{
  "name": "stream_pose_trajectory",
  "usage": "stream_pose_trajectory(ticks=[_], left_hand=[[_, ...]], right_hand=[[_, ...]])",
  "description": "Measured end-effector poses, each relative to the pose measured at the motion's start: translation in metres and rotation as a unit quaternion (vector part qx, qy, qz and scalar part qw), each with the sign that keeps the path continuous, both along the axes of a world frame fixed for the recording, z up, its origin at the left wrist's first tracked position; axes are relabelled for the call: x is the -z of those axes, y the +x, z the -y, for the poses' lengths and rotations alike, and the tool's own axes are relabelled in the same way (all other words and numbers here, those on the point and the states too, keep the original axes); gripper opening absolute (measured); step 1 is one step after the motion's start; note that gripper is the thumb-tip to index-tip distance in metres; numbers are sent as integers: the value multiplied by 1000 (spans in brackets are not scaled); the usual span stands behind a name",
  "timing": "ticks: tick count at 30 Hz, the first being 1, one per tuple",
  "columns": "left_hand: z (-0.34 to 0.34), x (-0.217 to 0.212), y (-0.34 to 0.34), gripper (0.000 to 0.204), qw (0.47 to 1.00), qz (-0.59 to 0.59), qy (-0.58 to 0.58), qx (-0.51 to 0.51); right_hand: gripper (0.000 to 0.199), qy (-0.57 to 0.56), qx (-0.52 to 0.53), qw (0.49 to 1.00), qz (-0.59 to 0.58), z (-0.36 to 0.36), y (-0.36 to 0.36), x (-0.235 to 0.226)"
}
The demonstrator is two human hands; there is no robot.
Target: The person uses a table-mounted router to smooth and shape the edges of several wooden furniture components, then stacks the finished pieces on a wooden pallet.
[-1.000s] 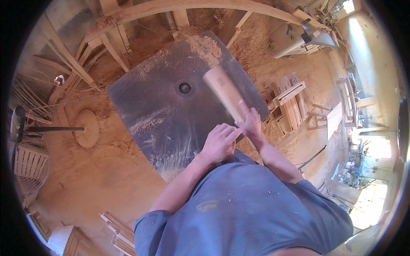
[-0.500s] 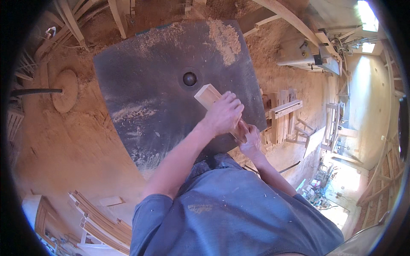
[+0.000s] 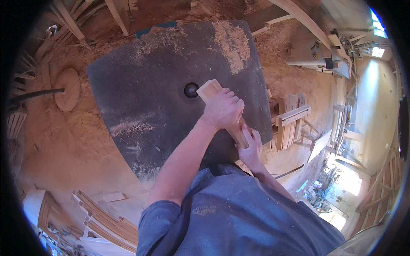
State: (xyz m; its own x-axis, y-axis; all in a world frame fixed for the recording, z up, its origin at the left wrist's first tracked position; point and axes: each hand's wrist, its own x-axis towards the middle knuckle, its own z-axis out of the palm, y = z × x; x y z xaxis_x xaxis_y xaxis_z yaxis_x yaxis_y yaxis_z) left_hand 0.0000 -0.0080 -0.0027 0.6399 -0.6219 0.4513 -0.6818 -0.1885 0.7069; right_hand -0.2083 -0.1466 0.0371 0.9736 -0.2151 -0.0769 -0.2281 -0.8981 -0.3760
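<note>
Feeding wood block (image 3: 210,90) across dark worktop (image 3: 141,102), front end just beside round cutter hole (image 3: 191,89). Left hand (image 3: 223,110) clamped on top, right hand (image 3: 251,144) gripping rear end. Next, likely: steady push along cutter, fingers well clear of hole, sawdust (image 3: 232,42) ignored.

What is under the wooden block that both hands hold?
The wooden block lies on the dark machine table, its far end beside a round cutter. The left hand and right hand cover its middle and near end.
</note>
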Motion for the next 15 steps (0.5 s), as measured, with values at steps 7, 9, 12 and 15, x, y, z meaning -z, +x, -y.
stream_pose_trajectory(ticks=[7, 9, 12, 15], left_hand=[[-8, -4, -1, 13, 1000, -9, 19, -1], [-9, -3, -1, 13, 1000, -3, 19, -8], [-15, -5, -2, 13, 1000, -13, 20, 1], [-21, -4, -6, 13, 999, -20, 26, -1]], right_hand=[[94, 31, 6, 999, -19, -8, 1, -8], [94, 28, -1, 999, -15, -8, 0, -6], [93, 20, -11, 1000, -19, -13, 2, -11], [92, 9, -19, 1000, -13, -12, -3, -6]])
